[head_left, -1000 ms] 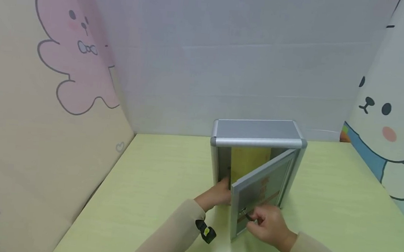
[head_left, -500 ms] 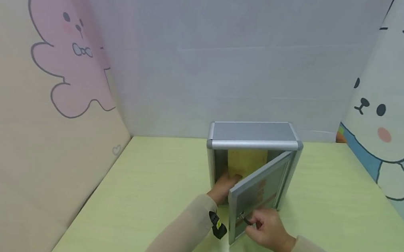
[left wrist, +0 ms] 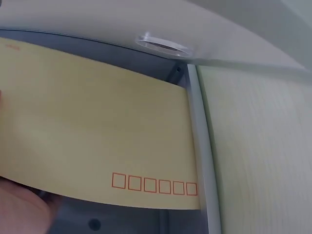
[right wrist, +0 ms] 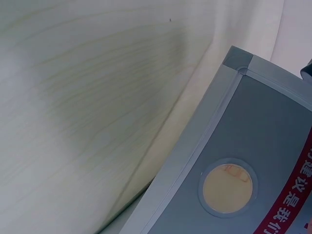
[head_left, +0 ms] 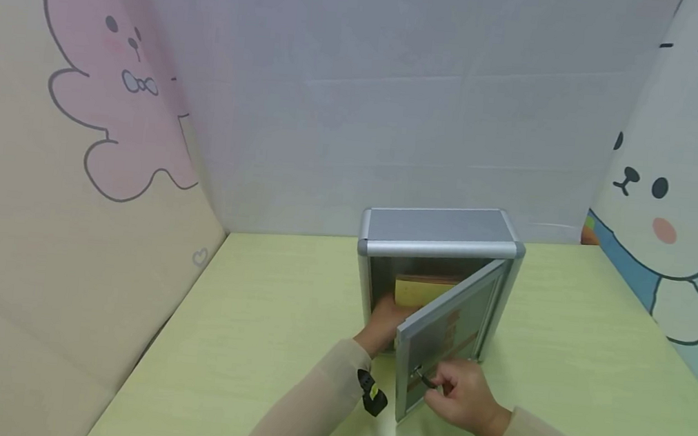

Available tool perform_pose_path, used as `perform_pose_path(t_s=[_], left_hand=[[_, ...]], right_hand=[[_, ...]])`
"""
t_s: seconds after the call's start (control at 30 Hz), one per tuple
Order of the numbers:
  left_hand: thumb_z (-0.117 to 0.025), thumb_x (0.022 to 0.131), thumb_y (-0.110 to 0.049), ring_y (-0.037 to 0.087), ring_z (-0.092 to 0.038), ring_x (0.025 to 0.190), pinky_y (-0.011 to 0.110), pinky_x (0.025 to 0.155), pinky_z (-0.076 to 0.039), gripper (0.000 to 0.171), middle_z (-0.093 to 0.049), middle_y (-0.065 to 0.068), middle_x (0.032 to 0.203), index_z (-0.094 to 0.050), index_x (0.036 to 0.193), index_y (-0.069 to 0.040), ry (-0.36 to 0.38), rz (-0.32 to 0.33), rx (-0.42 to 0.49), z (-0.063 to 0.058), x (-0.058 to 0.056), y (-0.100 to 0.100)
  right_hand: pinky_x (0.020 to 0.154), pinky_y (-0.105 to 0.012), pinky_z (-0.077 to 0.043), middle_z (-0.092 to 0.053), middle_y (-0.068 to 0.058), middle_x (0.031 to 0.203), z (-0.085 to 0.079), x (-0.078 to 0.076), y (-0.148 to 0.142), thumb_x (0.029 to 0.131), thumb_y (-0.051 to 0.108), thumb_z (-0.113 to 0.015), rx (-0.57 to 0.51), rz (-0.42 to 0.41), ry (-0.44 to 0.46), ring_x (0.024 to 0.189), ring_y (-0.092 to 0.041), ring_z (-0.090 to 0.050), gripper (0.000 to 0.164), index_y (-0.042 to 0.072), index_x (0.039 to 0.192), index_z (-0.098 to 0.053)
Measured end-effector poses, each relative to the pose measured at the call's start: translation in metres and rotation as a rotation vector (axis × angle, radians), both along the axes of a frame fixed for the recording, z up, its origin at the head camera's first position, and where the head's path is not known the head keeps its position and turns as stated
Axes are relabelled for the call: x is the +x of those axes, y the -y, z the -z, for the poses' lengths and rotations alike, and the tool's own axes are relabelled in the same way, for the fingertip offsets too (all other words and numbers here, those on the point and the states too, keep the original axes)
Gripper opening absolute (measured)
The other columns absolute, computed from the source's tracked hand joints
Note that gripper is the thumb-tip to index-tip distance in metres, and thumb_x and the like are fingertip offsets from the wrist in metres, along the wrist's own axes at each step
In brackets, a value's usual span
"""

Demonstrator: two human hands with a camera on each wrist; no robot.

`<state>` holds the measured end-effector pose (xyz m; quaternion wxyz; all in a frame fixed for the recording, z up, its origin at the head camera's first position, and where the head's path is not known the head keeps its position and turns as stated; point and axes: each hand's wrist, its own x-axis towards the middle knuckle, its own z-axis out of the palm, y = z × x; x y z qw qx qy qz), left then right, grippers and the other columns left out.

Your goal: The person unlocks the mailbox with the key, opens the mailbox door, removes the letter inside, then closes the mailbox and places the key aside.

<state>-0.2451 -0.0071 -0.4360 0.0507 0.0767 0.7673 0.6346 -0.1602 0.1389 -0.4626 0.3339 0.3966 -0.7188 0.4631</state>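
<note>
A grey metal-framed suggestion box (head_left: pixel 443 227) stands on the table with its front door (head_left: pixel 471 319) swung partway out. My left hand (head_left: pixel 385 323) reaches inside past the door's free edge and grips a yellow envelope (left wrist: pixel 107 122). Red postcode squares run along that envelope in the left wrist view, where the thumb (left wrist: pixel 22 207) shows by its edge. Part of the hand is hidden behind the door. In the head view, my right hand (head_left: pixel 465 400) pinches a black-headed key (head_left: pixel 427 381) in the door's lock.
The pale yellow-green table (head_left: pixel 293 289) extends around the box. Behind it rises a plain light wall (head_left: pixel 346 107), with cartoon-printed walls at both sides. A round window (right wrist: pixel 227 188) and a red strip with white characters (right wrist: pixel 287 204) mark the door.
My left hand has moved further into the box and taken hold of the envelope, which has tipped from upright to a lower slant. The right hand stays at the key, and the door barely moves.
</note>
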Motion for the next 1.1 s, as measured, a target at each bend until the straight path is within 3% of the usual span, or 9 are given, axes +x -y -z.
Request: perform_pose_path(t_s=[0.17, 0.37, 0.57, 0.7, 0.77, 0.83, 0.93, 1.0, 1.1], left_hand=[[-0.070, 0.082, -0.011, 0.012, -0.060, 0.075, 0.030, 0.070, -0.050, 0.025, -0.069, 0.017, 0.090, -0.066, 0.099, 0.008, -0.089, 0.037, 0.029, -0.001, 0.003, 0.003], [-0.065, 0.084, 0.002, 0.029, -0.063, 0.087, 0.029, 0.074, -0.049, 0.021, -0.066, 0.027, 0.097, -0.062, 0.102, 0.012, -0.275, 0.076, 0.040, 0.001, 0.008, 0.009], [-0.059, 0.083, 0.011, 0.037, -0.063, 0.093, 0.029, 0.080, -0.049, 0.021, -0.063, 0.032, 0.101, -0.059, 0.103, 0.017, -0.419, 0.153, 0.048, 0.003, 0.010, 0.013], [-0.060, 0.083, 0.011, 0.043, -0.063, 0.098, 0.027, 0.084, -0.049, 0.022, -0.064, 0.031, 0.104, -0.063, 0.104, 0.017, -0.468, 0.189, 0.011, 0.001, 0.015, 0.018], [-0.062, 0.083, 0.010, 0.044, -0.063, 0.097, 0.027, 0.083, -0.049, 0.020, -0.065, 0.030, 0.103, -0.064, 0.101, 0.017, -0.468, 0.176, 0.008, -0.003, 0.018, 0.020], [-0.064, 0.084, 0.008, 0.042, -0.064, 0.095, 0.028, 0.082, -0.050, 0.019, -0.066, 0.028, 0.102, -0.065, 0.101, 0.015, -0.473, 0.146, 0.009, -0.006, 0.020, 0.023], [-0.065, 0.085, 0.005, 0.025, -0.067, 0.077, 0.024, 0.070, -0.050, 0.011, -0.067, 0.027, 0.089, -0.067, 0.091, 0.014, -0.455, 0.085, 0.018, -0.010, 0.024, 0.029], [-0.065, 0.086, 0.003, 0.012, -0.059, 0.063, 0.022, 0.061, -0.047, 0.010, -0.065, 0.027, 0.078, -0.065, 0.084, 0.013, -0.441, 0.056, 0.030, -0.011, 0.026, 0.034], [-0.065, 0.087, 0.004, 0.001, -0.046, 0.057, 0.020, 0.056, -0.041, 0.013, -0.062, 0.028, 0.072, -0.063, 0.079, 0.014, -0.404, 0.023, 0.058, -0.013, 0.029, 0.043]], right_hand=[[0.041, -0.008, -0.022, -0.034, 0.005, 0.045, -0.001, 0.001, 0.001, 0.045, -0.007, -0.057, 0.005, 0.002, 0.005, 0.056, 0.015, -0.028, 0.028, 0.014, 0.055, -0.041], [0.042, -0.007, -0.022, -0.035, 0.004, 0.045, -0.003, 0.001, 0.003, 0.045, -0.007, -0.057, 0.006, -0.003, -0.011, 0.052, 0.012, -0.030, 0.027, 0.013, 0.056, -0.042], [0.041, -0.007, -0.022, -0.035, 0.004, 0.045, -0.004, 0.000, 0.003, 0.046, -0.008, -0.058, 0.003, -0.009, -0.003, 0.051, 0.011, -0.031, 0.027, 0.012, 0.056, -0.043], [0.041, -0.007, -0.023, -0.036, 0.005, 0.045, -0.001, -0.001, 0.002, 0.047, -0.008, -0.058, 0.005, -0.010, 0.005, 0.052, 0.012, -0.030, 0.027, 0.013, 0.056, -0.043], [0.041, -0.007, -0.023, -0.037, 0.005, 0.045, 0.000, -0.001, 0.001, 0.048, -0.008, -0.058, 0.007, -0.011, 0.013, 0.053, 0.013, -0.030, 0.027, 0.014, 0.057, -0.044], [0.041, -0.007, -0.023, -0.037, 0.005, 0.045, -0.001, 0.000, 0.001, 0.048, -0.008, -0.058, 0.008, -0.015, 0.025, 0.054, 0.013, -0.030, 0.027, 0.013, 0.056, -0.044], [0.041, -0.007, -0.023, -0.036, 0.004, 0.044, -0.002, 0.001, 0.001, 0.048, -0.009, -0.059, 0.012, -0.018, 0.041, 0.053, 0.012, -0.030, 0.028, 0.013, 0.056, -0.043], [0.041, -0.008, -0.023, -0.036, 0.004, 0.044, -0.001, 0.002, 0.001, 0.048, -0.008, -0.060, 0.019, -0.010, 0.042, 0.051, 0.012, -0.030, 0.027, 0.012, 0.055, -0.044], [0.041, -0.007, -0.024, -0.038, 0.005, 0.043, 0.000, 0.002, -0.001, 0.052, -0.006, -0.063, 0.030, 0.008, 0.035, 0.049, 0.011, -0.030, 0.025, 0.013, 0.056, -0.048]])
